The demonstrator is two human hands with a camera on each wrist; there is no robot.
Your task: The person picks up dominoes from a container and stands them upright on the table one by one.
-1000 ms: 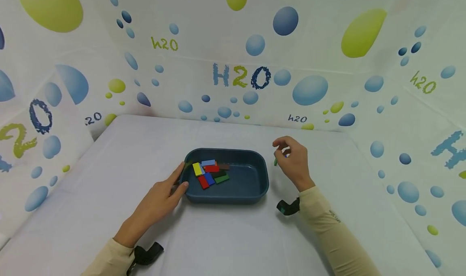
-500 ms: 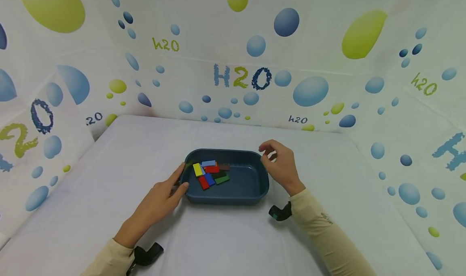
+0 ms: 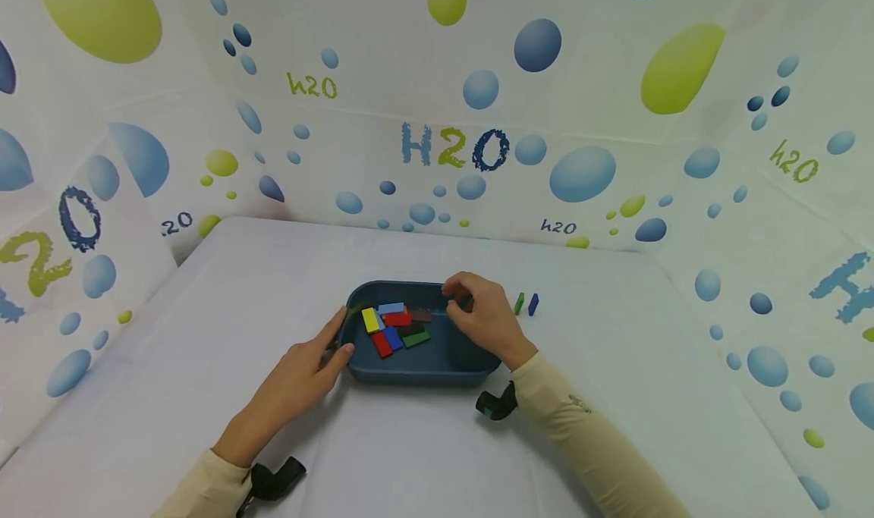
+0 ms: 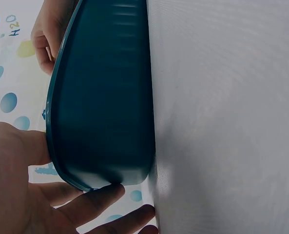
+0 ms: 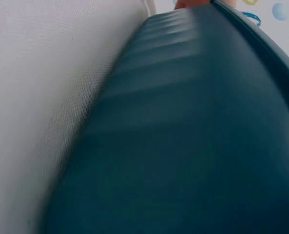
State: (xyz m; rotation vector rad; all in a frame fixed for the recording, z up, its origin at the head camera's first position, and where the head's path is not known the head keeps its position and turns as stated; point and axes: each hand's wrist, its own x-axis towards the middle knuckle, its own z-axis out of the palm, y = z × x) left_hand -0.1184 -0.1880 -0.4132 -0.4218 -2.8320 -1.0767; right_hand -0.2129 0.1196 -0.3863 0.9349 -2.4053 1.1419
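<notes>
A dark blue tray (image 3: 426, 376) stands mid-table, with several flat coloured domino-like blocks (image 3: 398, 318) heaped in its left half. My left hand (image 3: 300, 378) holds the tray's left end. In the left wrist view, the thumb of that hand (image 4: 25, 187) laps over the rim while its fingers lie against the outer wall. Above the right half of the tray is my right hand (image 3: 485, 313), fingers loosely bent, thumb a little apart from them, no block visible between. Right of the tray, a green block (image 3: 520, 303) and a blue block (image 3: 533, 304) stand on edge, side by side.
A white cloth (image 3: 273, 275) covers the table. Behind it and at both sides hangs a patterned backdrop (image 3: 375, 86) with printed bubbles. The tray's outer wall (image 5: 173, 112) fills most of the right wrist view. Black wrist cameras (image 3: 497, 403) sit under both sleeves.
My right hand has moved left from beside the standing green and blue blocks to over the tray, leaving both in full view. The left hand and the tray have stayed put.
</notes>
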